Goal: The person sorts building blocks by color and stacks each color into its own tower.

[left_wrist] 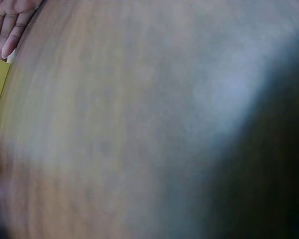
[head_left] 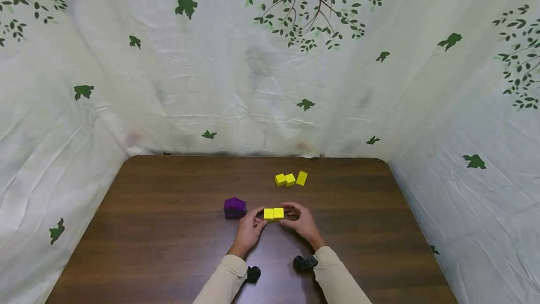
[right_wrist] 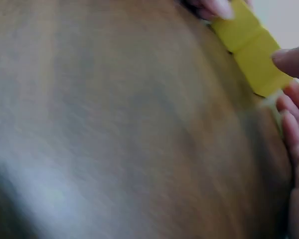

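Two yellow blocks (head_left: 273, 214) sit side by side with their faces meeting, between the two hands near the middle of the table. My left hand (head_left: 249, 230) holds the left block at its outer end, thumb on the near side and a finger on the far side. At the other end, my right hand (head_left: 303, 223) has thumb and forefinger around the outer corners of the right block. In the right wrist view, the right thumb (right_wrist: 292, 61) overlaps the front of the yellow pair, and the other fingers curve beyond its end.
Just left of the left hand stands a purple block (head_left: 234, 208) with a peaked top. Farther back are three more yellow blocks (head_left: 290, 179), two close together and one tilted apart. The brown table (head_left: 168, 247) ends at a leaf-printed curtain (head_left: 253, 83) behind and on both sides.
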Demonstrator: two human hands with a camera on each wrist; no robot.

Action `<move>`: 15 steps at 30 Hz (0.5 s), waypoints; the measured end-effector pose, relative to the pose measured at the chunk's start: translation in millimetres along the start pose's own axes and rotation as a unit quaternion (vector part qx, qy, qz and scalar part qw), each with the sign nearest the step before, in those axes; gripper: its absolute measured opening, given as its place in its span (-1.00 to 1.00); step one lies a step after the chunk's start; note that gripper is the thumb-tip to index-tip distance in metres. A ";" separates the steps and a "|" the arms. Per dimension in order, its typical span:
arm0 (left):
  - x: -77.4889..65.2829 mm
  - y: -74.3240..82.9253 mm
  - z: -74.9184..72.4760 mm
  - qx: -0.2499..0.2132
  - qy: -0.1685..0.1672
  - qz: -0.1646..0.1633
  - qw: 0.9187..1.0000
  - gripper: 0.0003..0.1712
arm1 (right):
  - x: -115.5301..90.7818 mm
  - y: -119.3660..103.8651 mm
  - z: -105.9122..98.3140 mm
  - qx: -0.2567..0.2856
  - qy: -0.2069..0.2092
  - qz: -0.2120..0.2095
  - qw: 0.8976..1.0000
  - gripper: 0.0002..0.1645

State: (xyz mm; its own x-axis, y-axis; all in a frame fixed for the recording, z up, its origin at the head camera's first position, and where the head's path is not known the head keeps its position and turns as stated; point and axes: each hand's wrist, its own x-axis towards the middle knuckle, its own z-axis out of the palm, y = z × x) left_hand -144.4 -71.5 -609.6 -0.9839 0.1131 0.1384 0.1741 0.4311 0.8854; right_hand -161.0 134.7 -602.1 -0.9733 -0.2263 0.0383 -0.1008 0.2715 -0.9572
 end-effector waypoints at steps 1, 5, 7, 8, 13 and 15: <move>0.0 -0.1 0.1 -0.001 0.001 0.003 1.000 -0.54 | -0.2 -0.5 -2.8 0.022 -0.004 0.002 1.000 -0.40; -0.9 0.0 0.2 -0.002 0.003 0.010 1.000 -0.54 | -0.5 -0.3 -14.5 0.083 0.016 0.022 0.996 -0.38; -1.7 -0.2 -0.4 0.000 0.003 0.010 1.000 -0.53 | 3.6 0.3 -18.8 0.084 0.044 0.028 0.995 -0.41; -2.0 -0.3 -0.7 0.001 0.002 0.009 1.000 -0.53 | 7.1 -0.1 -20.5 0.073 0.059 0.029 0.995 -0.43; -1.7 0.2 -2.9 0.004 0.001 0.008 1.000 -0.52 | 32.8 -5.7 -28.1 -0.014 0.107 0.026 0.994 -0.45; -1.0 -0.1 -3.4 0.005 0.003 0.014 1.000 -0.53 | 44.0 -9.1 -31.1 -0.050 0.113 0.030 0.992 -0.43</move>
State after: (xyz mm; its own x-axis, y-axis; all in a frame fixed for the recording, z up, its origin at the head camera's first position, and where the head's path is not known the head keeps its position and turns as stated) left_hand -143.5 -74.6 -608.3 -0.9788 0.1197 0.1665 0.2025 0.4360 0.8769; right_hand -209.3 151.3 -582.8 -0.9984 0.0066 0.0559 -0.0494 0.3727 -0.9266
